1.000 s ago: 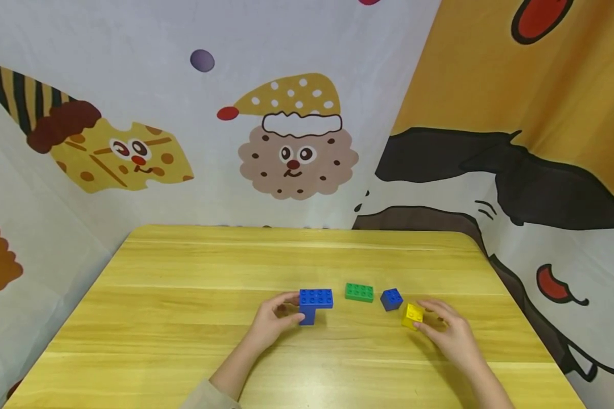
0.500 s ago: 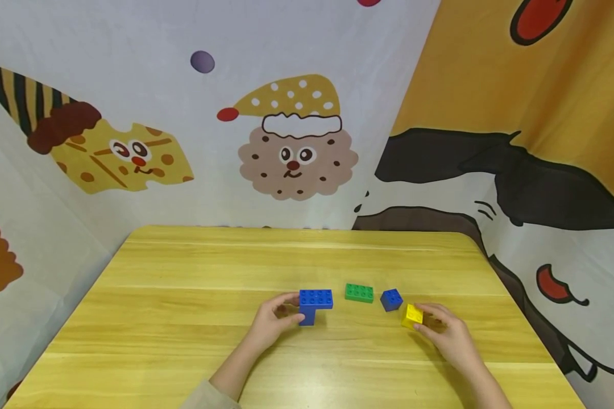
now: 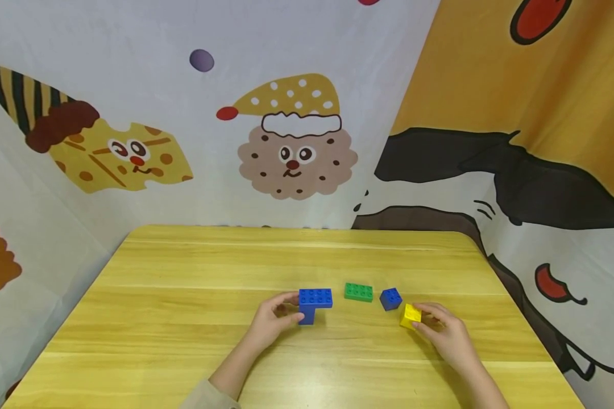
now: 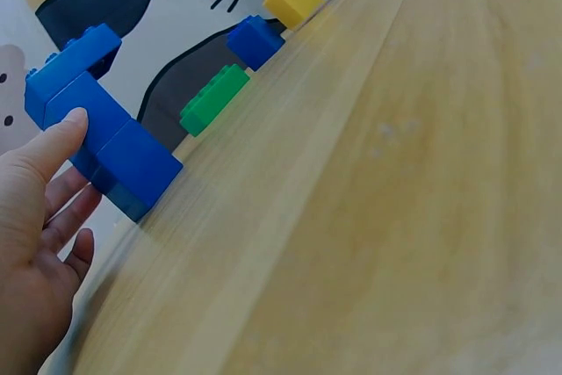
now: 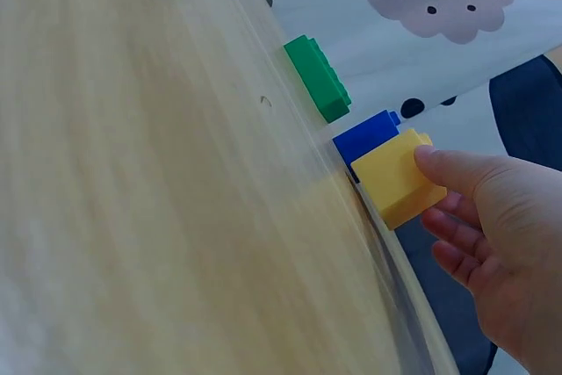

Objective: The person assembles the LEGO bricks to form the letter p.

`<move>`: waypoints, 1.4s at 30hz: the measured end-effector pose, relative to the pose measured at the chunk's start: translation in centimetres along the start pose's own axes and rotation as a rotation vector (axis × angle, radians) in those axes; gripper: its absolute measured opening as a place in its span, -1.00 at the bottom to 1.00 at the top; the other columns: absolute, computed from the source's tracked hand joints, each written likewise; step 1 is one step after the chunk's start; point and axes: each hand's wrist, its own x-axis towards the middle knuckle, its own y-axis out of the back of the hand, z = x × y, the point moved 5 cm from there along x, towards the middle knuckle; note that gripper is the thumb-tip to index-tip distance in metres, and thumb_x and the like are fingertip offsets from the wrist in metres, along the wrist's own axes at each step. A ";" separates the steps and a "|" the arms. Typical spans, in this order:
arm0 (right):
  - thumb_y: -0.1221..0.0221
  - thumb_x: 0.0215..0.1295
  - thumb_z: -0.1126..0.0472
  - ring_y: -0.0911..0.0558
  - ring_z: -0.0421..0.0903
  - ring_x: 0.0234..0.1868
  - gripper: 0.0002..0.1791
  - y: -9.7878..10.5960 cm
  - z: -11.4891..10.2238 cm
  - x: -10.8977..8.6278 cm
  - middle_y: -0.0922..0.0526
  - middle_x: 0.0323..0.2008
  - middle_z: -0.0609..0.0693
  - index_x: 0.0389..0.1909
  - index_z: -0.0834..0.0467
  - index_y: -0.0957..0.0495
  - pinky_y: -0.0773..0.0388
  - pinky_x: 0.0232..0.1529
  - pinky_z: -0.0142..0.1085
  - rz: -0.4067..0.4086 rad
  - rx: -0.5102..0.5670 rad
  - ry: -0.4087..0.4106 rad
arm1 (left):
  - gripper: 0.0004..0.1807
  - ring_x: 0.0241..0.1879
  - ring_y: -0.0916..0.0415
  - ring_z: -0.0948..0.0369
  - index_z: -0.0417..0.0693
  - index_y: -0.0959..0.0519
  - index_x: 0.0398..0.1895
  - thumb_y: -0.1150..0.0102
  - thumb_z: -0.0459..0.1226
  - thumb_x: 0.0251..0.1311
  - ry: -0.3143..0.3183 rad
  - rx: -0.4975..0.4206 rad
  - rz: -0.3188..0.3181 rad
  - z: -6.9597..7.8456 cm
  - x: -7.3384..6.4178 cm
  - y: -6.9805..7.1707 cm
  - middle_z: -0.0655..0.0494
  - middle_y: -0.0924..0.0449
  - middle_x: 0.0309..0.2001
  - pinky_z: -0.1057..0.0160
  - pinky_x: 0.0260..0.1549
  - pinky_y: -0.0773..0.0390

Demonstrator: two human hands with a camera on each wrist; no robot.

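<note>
My left hand grips a blue brick stack, its thumb on the near side. In the left wrist view, the stack is two square bricks with a long brick across the top that juts out to one side; its base meets the table. At the right, my right hand pinches a yellow square brick between thumb and fingers. The right wrist view has the yellow brick close in front of a blue square brick. Whether those two touch I cannot tell.
A green long brick lies studs up between the stack and the small blue brick. All stand on a wood-grain table. Behind the table's far edge hangs a printed cloth with cartoon figures.
The fingers of the right hand have shifted slightly on the yellow brick. The left hand and the blue stack stay where they were.
</note>
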 end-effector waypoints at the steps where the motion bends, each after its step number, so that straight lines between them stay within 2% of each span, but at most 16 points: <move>1: -0.39 0.04 0.39 -0.55 -0.17 -0.20 -0.59 0.1 -0.1 0.0 -0.63 -0.09 -0.06 -0.03 0.15 -0.63 -0.52 -0.21 -0.42 0.004 0.000 0.000 | -0.57 -0.09 -0.48 0.05 -0.06 -0.59 0.06 -0.39 -0.26 0.08 0.006 -0.005 0.001 0.0 0.0 0.0 0.10 -0.60 -0.13 0.11 -0.08 -0.44; 7: -0.39 0.02 0.41 -0.54 -0.17 -0.20 -0.59 0.5 -1.3 0.2 -0.63 -0.09 -0.03 -0.04 0.16 -0.63 -0.50 -0.21 -0.45 0.030 -0.003 0.029 | -0.57 -0.06 -0.47 -0.03 -0.14 -0.58 0.07 -0.36 -0.37 0.08 0.033 -0.020 0.008 0.4 0.1 -0.1 0.02 -0.60 -0.12 0.01 -0.05 -0.42; 14: -0.41 -0.01 0.41 -0.56 -0.14 -0.21 -0.58 0.7 -3.1 0.5 -0.63 -0.07 -0.02 -0.05 0.15 -0.64 -0.49 -0.20 -0.43 0.041 -0.005 0.077 | -0.59 -0.06 -0.44 -0.16 -0.25 -0.57 0.05 -0.33 -0.42 0.08 0.022 -0.026 -0.005 3.4 -0.4 0.1 -0.04 -0.60 -0.13 -0.07 -0.05 -0.42; 17: -0.40 0.02 0.37 -0.56 -0.18 -0.16 -0.57 0.9 -3.9 0.8 -0.62 -0.05 -0.06 -0.03 0.13 -0.63 -0.47 -0.18 -0.46 0.034 0.009 0.093 | -0.59 -0.06 -0.44 -0.18 -0.25 -0.57 0.05 -0.33 -0.43 0.08 0.022 -0.029 -0.007 3.8 -0.5 0.2 -0.05 -0.60 -0.13 -0.09 -0.05 -0.42; 21: -0.41 0.01 0.37 -0.55 -0.23 -0.10 -0.55 0.9 -5.0 1.3 -0.62 -0.04 -0.09 -0.01 0.12 -0.63 -0.46 -0.15 -0.49 0.033 0.040 0.122 | -0.59 -0.06 -0.44 -0.17 -0.24 -0.57 0.05 -0.33 -0.43 0.08 0.020 -0.031 -0.007 3.8 -0.5 0.1 -0.04 -0.60 -0.13 -0.09 -0.05 -0.41; 24: -0.42 -0.02 0.39 -0.55 -0.20 -0.09 -0.54 0.7 -5.8 1.6 -0.62 -0.04 -0.09 -0.02 0.14 -0.63 -0.47 -0.15 -0.46 0.036 0.064 0.145 | -0.59 -0.06 -0.44 -0.16 -0.24 -0.57 0.05 -0.34 -0.42 0.09 0.020 -0.028 -0.008 3.7 -0.5 0.1 -0.03 -0.60 -0.13 -0.08 -0.06 -0.42; 27: -0.42 -0.06 0.46 -0.56 -0.15 -0.10 -0.53 0.7 -7.6 1.9 -0.63 -0.06 -0.03 -0.04 0.20 -0.63 -0.45 -0.15 -0.48 0.051 0.080 0.185 | -0.59 -0.07 -0.44 -0.15 -0.24 -0.57 0.06 -0.34 -0.41 0.09 0.021 -0.026 -0.009 3.7 -0.5 0.1 -0.03 -0.60 -0.13 -0.06 -0.06 -0.42; 31: -0.40 -0.10 0.54 -0.57 -0.12 -0.15 -0.54 1.0 -11.1 2.1 -0.64 -0.10 0.09 -0.08 0.26 -0.63 -0.41 -0.16 -0.56 0.062 0.101 0.249 | -0.59 -0.07 -0.44 -0.14 -0.24 -0.57 0.06 -0.34 -0.41 0.09 0.026 -0.022 -0.008 3.7 -0.5 0.1 -0.03 -0.60 -0.13 -0.07 -0.05 -0.42; 35: -0.38 -0.12 0.57 -0.59 -0.12 -0.15 -0.57 0.9 -13.4 2.4 -0.64 -0.13 0.13 -0.12 0.32 -0.63 -0.38 -0.09 -0.61 0.056 0.129 0.270 | -0.59 -0.07 -0.45 -0.14 -0.23 -0.57 0.06 -0.34 -0.40 0.09 0.028 -0.019 -0.009 3.6 -0.6 0.1 -0.03 -0.60 -0.12 -0.06 -0.05 -0.42; 38: -0.38 -0.12 0.58 -0.60 -0.10 -0.13 -0.56 0.3 -13.8 2.6 -0.64 -0.13 0.12 -0.13 0.32 -0.63 -0.41 -0.07 -0.59 0.047 0.154 0.263 | -0.59 -0.06 -0.45 -0.14 -0.23 -0.57 0.06 -0.34 -0.39 0.10 0.026 -0.018 -0.011 3.6 -0.6 0.1 -0.03 -0.60 -0.12 -0.06 -0.05 -0.42; 42: -0.39 -0.10 0.55 -0.59 -0.09 -0.10 -0.53 -1.0 -13.0 3.1 -0.64 -0.09 0.06 -0.08 0.25 -0.64 -0.47 -0.12 -0.54 0.022 0.201 0.265 | -0.59 -0.06 -0.45 -0.13 -0.23 -0.57 0.06 -0.34 -0.39 0.10 0.021 -0.014 -0.014 3.7 -0.7 0.1 -0.03 -0.61 -0.12 -0.04 -0.05 -0.42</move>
